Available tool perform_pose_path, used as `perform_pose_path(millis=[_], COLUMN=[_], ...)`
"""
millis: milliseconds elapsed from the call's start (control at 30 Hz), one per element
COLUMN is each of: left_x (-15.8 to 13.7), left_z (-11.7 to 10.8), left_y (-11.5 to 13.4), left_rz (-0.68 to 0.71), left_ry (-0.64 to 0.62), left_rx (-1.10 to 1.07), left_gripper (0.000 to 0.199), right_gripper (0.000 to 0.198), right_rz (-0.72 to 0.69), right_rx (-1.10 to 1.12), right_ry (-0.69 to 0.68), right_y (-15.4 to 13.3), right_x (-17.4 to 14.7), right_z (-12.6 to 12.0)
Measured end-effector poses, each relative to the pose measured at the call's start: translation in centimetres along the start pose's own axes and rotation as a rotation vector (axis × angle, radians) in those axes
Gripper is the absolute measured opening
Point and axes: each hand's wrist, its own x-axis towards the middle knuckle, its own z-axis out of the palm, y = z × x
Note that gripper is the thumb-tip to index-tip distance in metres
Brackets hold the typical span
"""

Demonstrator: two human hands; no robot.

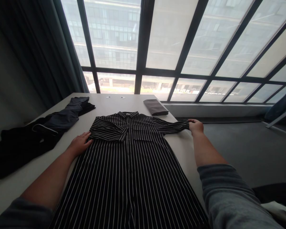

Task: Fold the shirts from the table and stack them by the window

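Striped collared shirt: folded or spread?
Mostly spread: striped collared shirt lies flat, one sleeve folded inward, right hand holding the other sleeve outward.

White table [107, 106] in front of you, and a striped shirt [128, 178] takes centre stage!
It's lying flat before you, black with white lines, collar [128, 114] toward the far end, one sleeve [108, 130] folded across the chest; on your left, dark clothes [54, 122] sprawl along the tabletop; and beyond the shirt's right shoulder sits a folded grey cloth [156, 107], with two small white pieces [123, 97] near the far edge.
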Motion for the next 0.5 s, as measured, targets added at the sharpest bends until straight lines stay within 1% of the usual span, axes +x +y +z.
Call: perform_pose_path(millis=[33,100,133,200,267,300,367,433,500], left_x=[0.0,0.1,0.1,0.1,0.2,0.2,0.2,0.2,0.2], left_z=[0.0,0.0,0.0,0.1,0.1,0.1,0.1,0.1,0.2], left_y=[0.0,0.1,0.1,0.1,0.1,0.1,0.0,-0.1,-0.1], left_rz=[0.002,0.006,0.005,0.000,0.001,0.004,0.011,0.018,0.023], left_ry=[0.002,0.011,0.018,0.031,0.038,0.039,0.033,0.019,0.004], left_rx=[-0.001,-0.009,-0.014,-0.023,-0.026,-0.026,-0.025,-0.023,-0.023], left_gripper=[0.070,0.071,0.070,0.069,0.067,0.067,0.067,0.069,0.070], right_gripper=[0.046,0.046,0.047,0.049,0.047,0.047,0.049,0.048,0.052], right_rz=[-0.041,-0.179,-0.299,-0.540,-0.700,-0.780,-0.936,-1.021,-1.091], right_rx=[-0.006,-0.068,-0.148,-0.341,-0.479,-0.523,-0.561,-0.563,-0.561], right_ry=[-0.012,-0.038,-0.063,-0.128,-0.197,-0.252,-0.382,-0.480,-0.577], right_y=[-1.3,-4.6,-6.5,-10.4,-14.2,-15.7,-18.0,-19.0,-18.9], right_x=[0.3,0.2,-0.3,-2.5,-6.0,-8.1,-12.4,-16.6,-20.1], right_z=[-0.4,-1.3,-1.7,-2.1,-2.0,-1.6,-0.3,1.4,3.3])
